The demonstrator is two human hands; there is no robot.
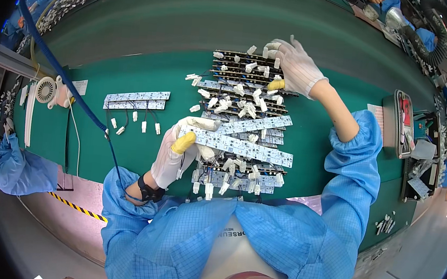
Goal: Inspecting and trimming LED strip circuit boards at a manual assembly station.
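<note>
My left hand (172, 153), in a white glove with a yellow thumb cover, is closed on the left end of a long white circuit board strip (244, 147). Another white strip (260, 125) slants up to the right just beyond it; whether my fingers grip this one too is hidden. Under both lies a stack of such circuit boards (251, 77) with white connectors on short wires. Over the stack's far right corner, my gloved right hand (297, 68) has its fingers apart, with the yellow-tipped thumb beside the board ends. I see nothing held in it.
Two more strips (138, 99) with hanging connectors lie left on the green mat (89, 137). A small fan (46, 90) stands farther left, near a blue cord (68, 79). At right is a metal tool box (399, 124). Other people in blue work around the edges.
</note>
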